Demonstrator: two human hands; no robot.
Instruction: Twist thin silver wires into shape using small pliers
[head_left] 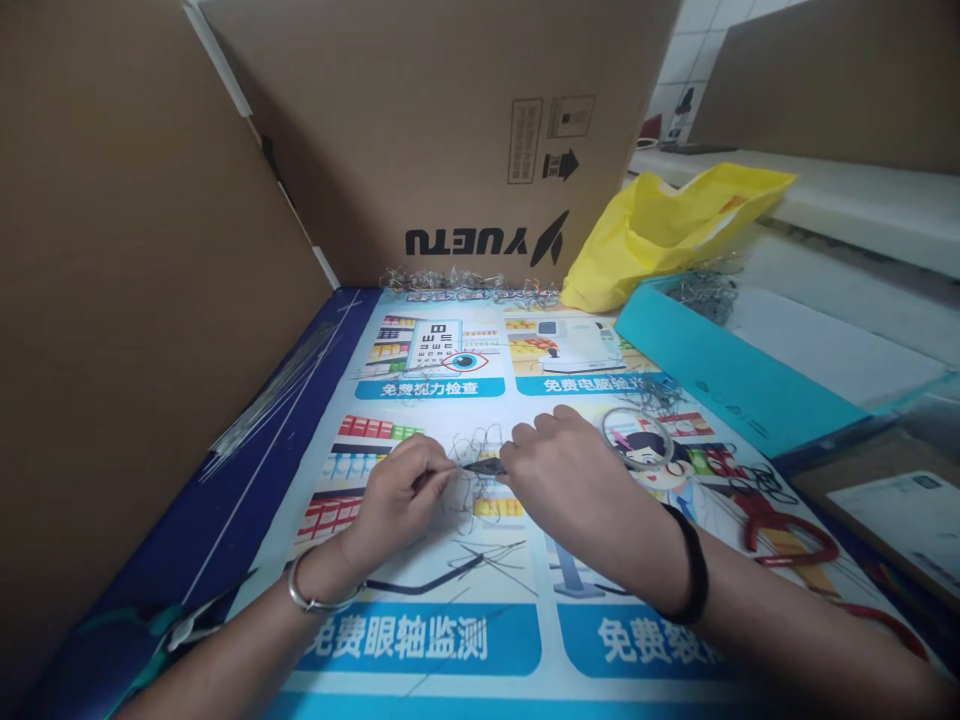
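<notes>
My right hand [566,480] is closed round a pair of pliers [484,466], whose dark pointed jaws stick out to the left. My left hand [401,495] pinches a thin wire close to the jaw tips; most of that wire is hidden by the fingers. Just behind and below the jaws lie several bent wire pieces [480,440], thin and looped. Nearer to me, loose straight wires [487,565] cross one another on the printed poster [517,590]. A bundle of long straight wires [274,400] rests on the dark blue strip at left.
Cardboard walls [450,130] stand behind and at left, with tangled wire [442,282] along the back. At right are a yellow bag [675,230], a teal box [712,370], a clear ring [637,438] and a red-handled tool [795,530]. A teal-handled cutting tool [142,635] lies at lower left.
</notes>
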